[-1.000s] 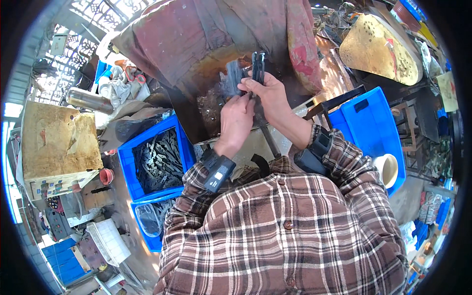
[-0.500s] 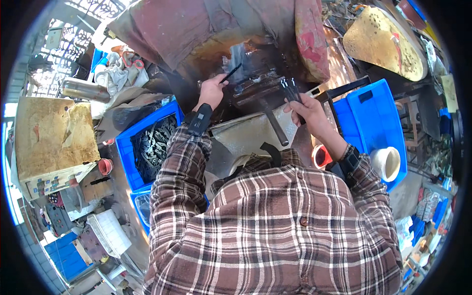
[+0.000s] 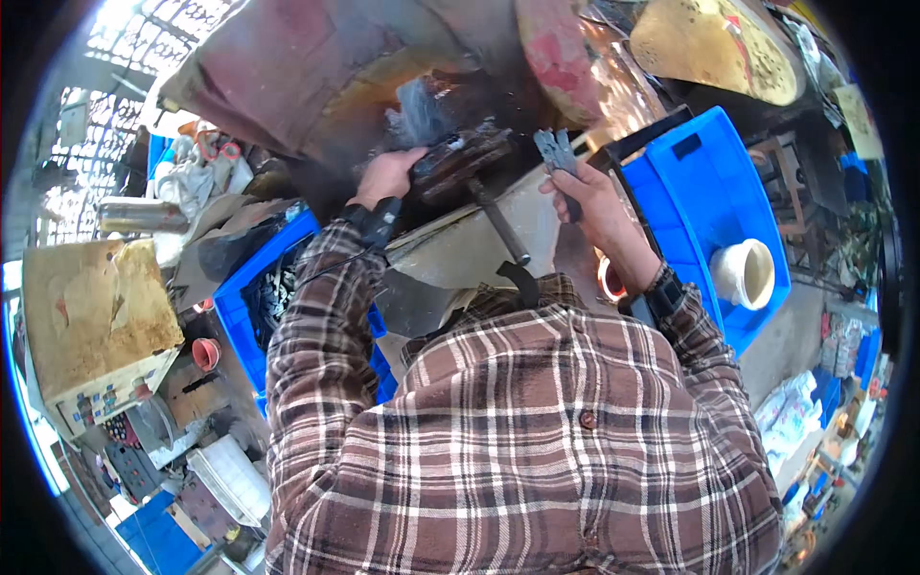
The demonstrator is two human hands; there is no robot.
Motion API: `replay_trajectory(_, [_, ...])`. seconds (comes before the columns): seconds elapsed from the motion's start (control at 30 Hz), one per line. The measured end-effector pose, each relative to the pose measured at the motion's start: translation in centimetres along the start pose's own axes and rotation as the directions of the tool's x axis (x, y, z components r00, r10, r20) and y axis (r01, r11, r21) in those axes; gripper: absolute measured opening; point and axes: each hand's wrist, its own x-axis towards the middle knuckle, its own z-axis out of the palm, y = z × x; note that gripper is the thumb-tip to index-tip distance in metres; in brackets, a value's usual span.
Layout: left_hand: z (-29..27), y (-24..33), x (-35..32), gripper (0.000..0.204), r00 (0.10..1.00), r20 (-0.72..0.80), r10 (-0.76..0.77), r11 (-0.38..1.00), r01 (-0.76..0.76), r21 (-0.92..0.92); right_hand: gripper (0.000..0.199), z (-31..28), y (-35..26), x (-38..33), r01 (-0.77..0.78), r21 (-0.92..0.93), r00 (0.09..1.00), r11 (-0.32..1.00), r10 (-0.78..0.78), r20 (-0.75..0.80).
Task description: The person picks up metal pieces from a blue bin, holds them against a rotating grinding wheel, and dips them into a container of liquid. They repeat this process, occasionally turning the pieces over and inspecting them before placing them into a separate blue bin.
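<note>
My left hand (image 3: 386,177) reaches to the near left side of a dark, wet-looking machine bed (image 3: 470,158). Its fingers are drawn together at the bed, and whatever they hold is hidden. Just beyond them rises a blurred blue-white patch (image 3: 419,110), like spray or a wet surface. Off to the right, my right hand (image 3: 594,201) is closed around a small bundle of thin dark metal pieces (image 3: 556,151), their grey ends pointing up and away from me. Between the hands, a dark bar handle (image 3: 500,225) sticks out toward me from the bed.
Left of my left forearm stands a blue bin (image 3: 230,311) with many small dark metal pieces. A larger blue bin (image 3: 714,206) on the right holds a white round container (image 3: 743,273). Stained cloth (image 3: 278,81) drapes over the machine's back. A worn box (image 3: 101,316) stands far left.
My left hand has come down to the machine bed; the thin dark piece it held up earlier no longer shows. The bundle in my right hand has turned. The whole view has shifted slightly.
</note>
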Motion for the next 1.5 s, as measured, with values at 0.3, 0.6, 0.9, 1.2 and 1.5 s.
replay_trajectory(0.3, [-4.8, 7.9, -5.5, 0.048, 0.938, -0.319, 0.132, 0.983, -0.084, 0.160, 0.026, -2.3, -1.9, -1.1, 0.039, 0.083, 0.997, 0.996, -0.034, -0.064])
replay_trajectory(0.6, [-1.3, 13.2, -7.0, 0.031, 0.876, -0.154, 0.456, 0.883, -0.467, -0.040, 0.023, -5.7, -2.5, -0.8, 0.064, 0.203, 0.994, 0.977, -0.044, -0.102])
replay_trajectory(0.9, [-8.3, 9.5, -2.6, 0.021, 0.760, -0.543, -0.357, 0.748, -0.116, -0.653, 0.021, -18.1, -1.0, 0.2, 0.259, 0.095, 0.807, 0.961, -0.161, -0.569])
replay_trajectory(1.2, [-15.6, -0.8, 1.0, 0.025, 0.732, -0.496, -0.466, 0.762, 0.048, -0.645, 0.015, -28.1, 4.5, 0.4, 0.210, 0.390, 0.688, 0.897, 0.147, -0.711])
replay_trajectory(1.5, [-17.7, -3.2, 0.6, 0.030, 0.742, -0.381, -0.551, 0.682, 0.138, -0.718, 0.006, -28.8, 5.3, -0.9, -0.011, 0.230, 0.681, 0.973, 0.176, -0.710])
